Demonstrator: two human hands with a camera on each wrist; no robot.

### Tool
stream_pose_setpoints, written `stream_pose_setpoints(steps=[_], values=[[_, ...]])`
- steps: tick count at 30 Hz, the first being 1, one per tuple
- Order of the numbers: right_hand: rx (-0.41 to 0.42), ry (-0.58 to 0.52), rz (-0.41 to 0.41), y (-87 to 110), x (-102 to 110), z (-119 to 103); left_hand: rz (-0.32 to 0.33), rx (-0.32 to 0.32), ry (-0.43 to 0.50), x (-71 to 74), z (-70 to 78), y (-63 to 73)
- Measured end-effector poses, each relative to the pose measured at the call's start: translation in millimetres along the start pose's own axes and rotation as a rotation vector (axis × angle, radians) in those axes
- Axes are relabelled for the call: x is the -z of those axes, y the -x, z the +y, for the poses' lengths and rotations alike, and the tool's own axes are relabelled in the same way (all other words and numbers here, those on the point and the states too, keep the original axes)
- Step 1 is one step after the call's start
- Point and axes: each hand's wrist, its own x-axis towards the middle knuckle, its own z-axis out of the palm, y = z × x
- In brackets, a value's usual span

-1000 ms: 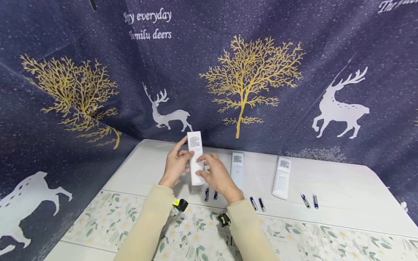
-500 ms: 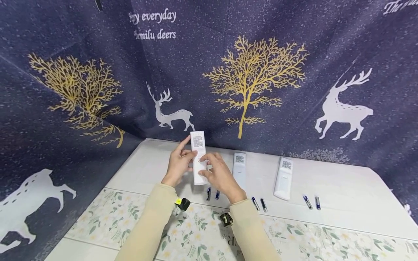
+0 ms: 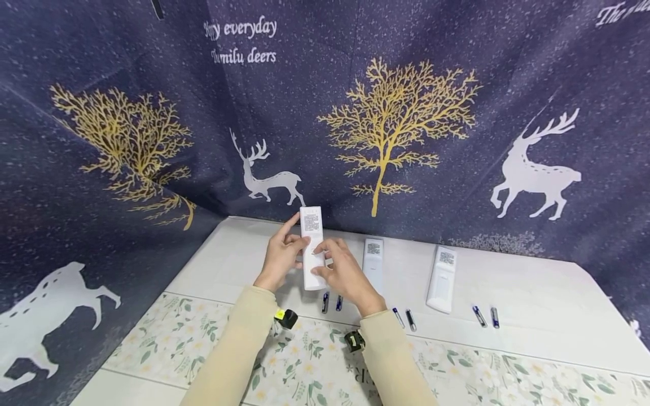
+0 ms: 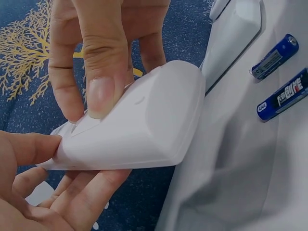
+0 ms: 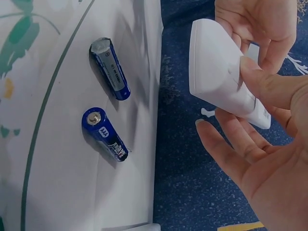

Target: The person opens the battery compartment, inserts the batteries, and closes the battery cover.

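Remote [image 3: 311, 263], left hand [image 3: 278, 256] and right hand [image 3: 349, 277] edge right, slightly nearer the middle remote [image 3: 373, 269]. Head view pans slightly left: backdrop [image 3: 315, 67] and desk [image 3: 223, 265] sit further right.

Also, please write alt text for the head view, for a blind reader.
A person's left hand holds a white remote control, and the right hand pinches at its labelled back. On the table, two more remotes lie to the right, with three pairs of batteries nearer the camera.
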Motion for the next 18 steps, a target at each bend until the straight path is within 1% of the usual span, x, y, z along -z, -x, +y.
stream_pose_setpoints(steps=[4,8,14,15,18], values=[[0.005,-0.038,0.001,0.5,-0.8,1.2,-0.003,-0.001,-0.006,0.3,-1.0,0.2],[0.018,-0.078,0.016,-1.1,-1.8,2.1,0.001,-0.002,0.013,2.1,-1.8,-1.4],[0.065,0.011,0.087,-2.5,-0.6,-0.2,0.017,0.002,0.036,4.6,-1.7,-2.6],[0.069,0.014,0.098,-2.7,0.0,-1.0,0.020,0.002,0.037,4.9,-1.8,-3.1],[0.070,-0.030,0.112,-3.3,1.7,-2.7,0.025,0.003,0.053,5.9,-1.7,-4.0]])
